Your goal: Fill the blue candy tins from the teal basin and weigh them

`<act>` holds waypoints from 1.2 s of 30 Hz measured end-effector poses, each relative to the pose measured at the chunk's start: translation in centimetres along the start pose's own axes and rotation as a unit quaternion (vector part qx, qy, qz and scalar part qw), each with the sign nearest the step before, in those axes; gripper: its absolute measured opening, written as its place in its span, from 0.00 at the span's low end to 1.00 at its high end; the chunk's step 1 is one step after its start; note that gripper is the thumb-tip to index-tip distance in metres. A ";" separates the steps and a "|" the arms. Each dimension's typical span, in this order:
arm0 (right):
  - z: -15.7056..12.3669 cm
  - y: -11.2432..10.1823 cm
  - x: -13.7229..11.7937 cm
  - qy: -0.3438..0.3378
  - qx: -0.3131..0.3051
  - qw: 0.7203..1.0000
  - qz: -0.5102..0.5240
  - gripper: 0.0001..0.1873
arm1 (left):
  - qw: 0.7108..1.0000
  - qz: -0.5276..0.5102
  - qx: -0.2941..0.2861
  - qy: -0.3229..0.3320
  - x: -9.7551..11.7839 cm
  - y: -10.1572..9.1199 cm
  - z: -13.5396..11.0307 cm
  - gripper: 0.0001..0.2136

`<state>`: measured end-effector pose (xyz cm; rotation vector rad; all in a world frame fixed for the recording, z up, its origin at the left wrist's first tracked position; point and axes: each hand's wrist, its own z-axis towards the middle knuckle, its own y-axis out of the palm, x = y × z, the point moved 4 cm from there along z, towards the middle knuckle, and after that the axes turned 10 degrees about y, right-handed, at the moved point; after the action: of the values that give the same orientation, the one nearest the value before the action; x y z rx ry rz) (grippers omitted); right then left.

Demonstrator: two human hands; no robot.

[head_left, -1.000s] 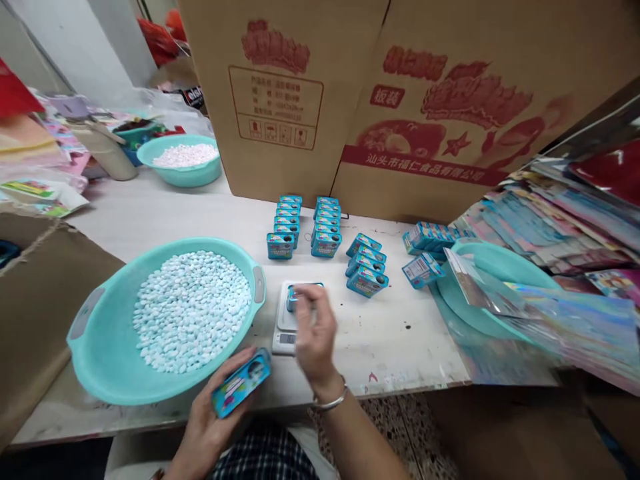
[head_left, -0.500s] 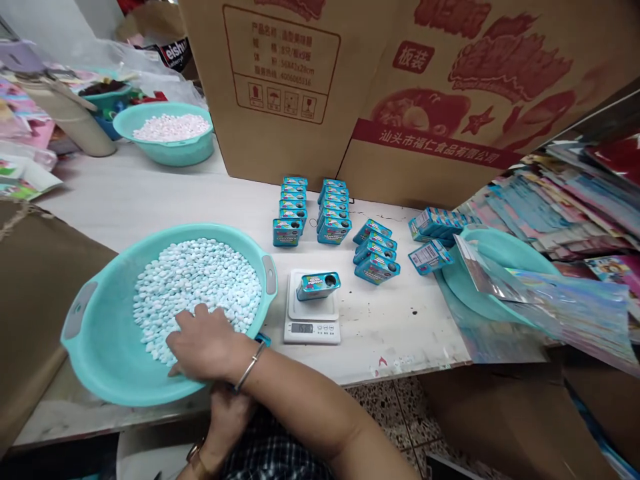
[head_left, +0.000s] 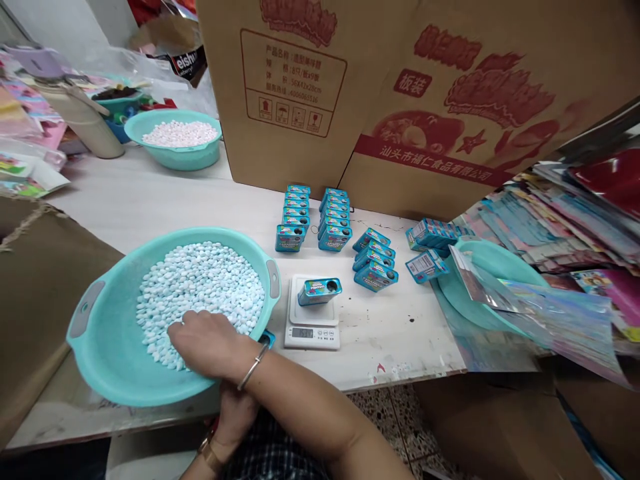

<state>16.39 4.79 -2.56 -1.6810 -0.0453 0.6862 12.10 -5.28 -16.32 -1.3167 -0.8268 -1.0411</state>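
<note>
My right hand [head_left: 207,341] reaches into a big turquoise basin [head_left: 107,360] of pale blue and white candies [head_left: 205,280]. Its fingers are curled together down at the candies, with the tips out of sight. Below the basin's rim, my left hand [head_left: 237,410] lies under the right wrist; its fingers are hidden. A blue corner of a tin [head_left: 269,338] peeks out beside the right wrist. Just right of the basin, a small blue candy tin [head_left: 319,291] with a dark round opening stands on a white digital scale [head_left: 313,337].
Rows of blue tins [head_left: 335,237] stand behind the scale, with more tins [head_left: 376,273] to the right. Large cardboard boxes [head_left: 295,153] form a back wall. A second basin [head_left: 173,157] holds pinkish candies. Plastic pouches [head_left: 555,300] overhang a basin at right.
The fingers of my right hand have drawn in from a looser spread to a curl at the candies. The view has shifted slightly; the tin on the scale stays put.
</note>
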 end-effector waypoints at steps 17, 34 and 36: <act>-17.3 -12.1 17.4 0.259 0.325 0.822 0.389 0.08 | 0.996 -0.010 0.085 0.031 0.5 1.1 3.4 0.21; -22.2 -11.6 20.8 0.336 0.471 0.725 0.372 0.10 | 0.995 0.027 0.091 0.009 1.5 1.3 3.6 0.21; -23.8 -11.5 21.2 0.353 0.513 0.684 0.381 0.13 | 0.996 0.024 0.088 0.014 1.6 1.3 3.7 0.21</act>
<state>48.65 -5.15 0.71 -0.6628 1.4199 0.4256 14.21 -1.92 -14.88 -1.1658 -0.8414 -0.9252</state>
